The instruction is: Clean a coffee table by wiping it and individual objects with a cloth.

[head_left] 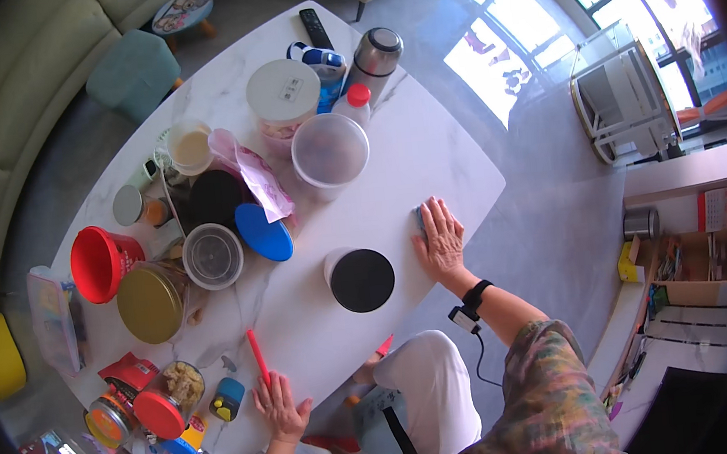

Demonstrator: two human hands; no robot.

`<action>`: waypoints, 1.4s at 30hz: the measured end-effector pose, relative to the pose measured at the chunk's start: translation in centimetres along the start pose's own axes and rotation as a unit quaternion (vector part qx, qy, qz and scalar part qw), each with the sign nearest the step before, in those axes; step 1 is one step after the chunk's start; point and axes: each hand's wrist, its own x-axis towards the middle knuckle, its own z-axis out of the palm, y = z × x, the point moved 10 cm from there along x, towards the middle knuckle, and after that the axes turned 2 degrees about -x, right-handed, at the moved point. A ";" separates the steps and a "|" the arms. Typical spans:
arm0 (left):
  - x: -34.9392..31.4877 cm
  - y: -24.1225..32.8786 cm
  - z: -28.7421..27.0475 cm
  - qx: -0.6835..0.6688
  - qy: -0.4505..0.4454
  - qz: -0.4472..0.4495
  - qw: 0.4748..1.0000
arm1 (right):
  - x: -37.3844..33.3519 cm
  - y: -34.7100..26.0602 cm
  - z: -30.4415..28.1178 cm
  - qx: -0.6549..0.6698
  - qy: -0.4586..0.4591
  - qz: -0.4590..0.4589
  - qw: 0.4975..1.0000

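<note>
My right hand (442, 244) lies flat near the right edge of the white marbled table (426, 146), pressing on a blue cloth (419, 215). Only a sliver of that cloth shows beside the fingers. At the near edge, my left hand (284, 412) rests on the tabletop with its fingers spread. A thin red stick (258, 355) reaches to its fingertips; I cannot tell whether they touch. Between both hands stands a jar with a black lid (362, 280). Left of my left hand is a small blue and yellow container (228, 398).
Jars, tubs and a red bucket (96, 264) crowd the table's left side. Farther back are a clear tub (330, 153), a white-lidded tub (283, 90), a red-capped bottle (357, 101), a steel thermos (374, 60) and a remote (315, 28). A cable hangs from my right wrist.
</note>
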 end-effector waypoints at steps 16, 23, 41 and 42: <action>-0.6 0.6 -0.9 -0.011 0.007 -0.006 1.000 | -1.3 0.4 1.0 -0.006 0.005 -0.014 1.000; -0.5 1.1 -1.3 0.002 0.044 -0.001 0.999 | -1.4 0.3 0.5 0.018 0.040 -0.058 0.997; -2.7 1.9 -3.1 0.017 0.154 0.024 0.988 | -3.0 0.4 1.3 0.011 -0.104 -0.012 0.994; -1.4 2.6 -3.1 0.010 0.161 0.037 0.986 | -2.2 1.8 1.2 -0.014 -0.127 -0.012 0.992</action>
